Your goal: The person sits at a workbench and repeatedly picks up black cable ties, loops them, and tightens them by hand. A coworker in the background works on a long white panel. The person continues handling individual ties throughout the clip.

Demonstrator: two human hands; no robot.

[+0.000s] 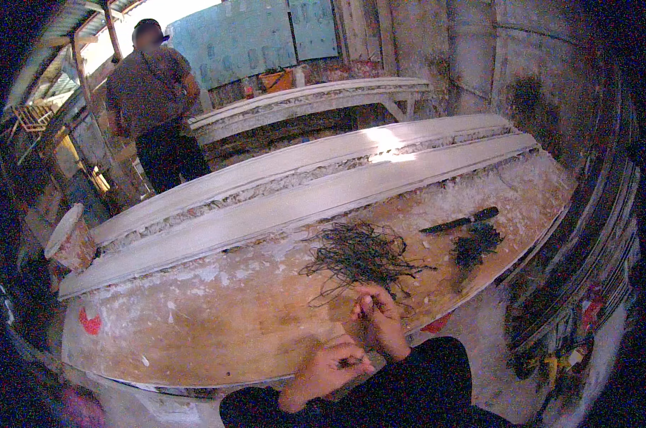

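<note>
Close to the near edge of the wooden board (216, 335), my left hand (326, 371) is closed, its fingertips pinched together near a small dark spot. Just above and to its right, my right hand (378, 317) is also closed, thumb against fingers. Whatever either hand holds is too small to make out. Beyond my right hand spreads a loose tangle of dark, thin strands (359, 253). To the right of it lie a knife (458, 220) with a black handle and dark blade, and a smaller heap of short dark strands (476, 244).
Long white-coated mouldings (301, 189) run along the board's far side. A plaster-smeared bucket (70, 239) stands at the left end. Behind are another white bench (309, 100), an orange container (277, 80) and a person (152, 100) standing. Long strips (587, 250) lean at the right.
</note>
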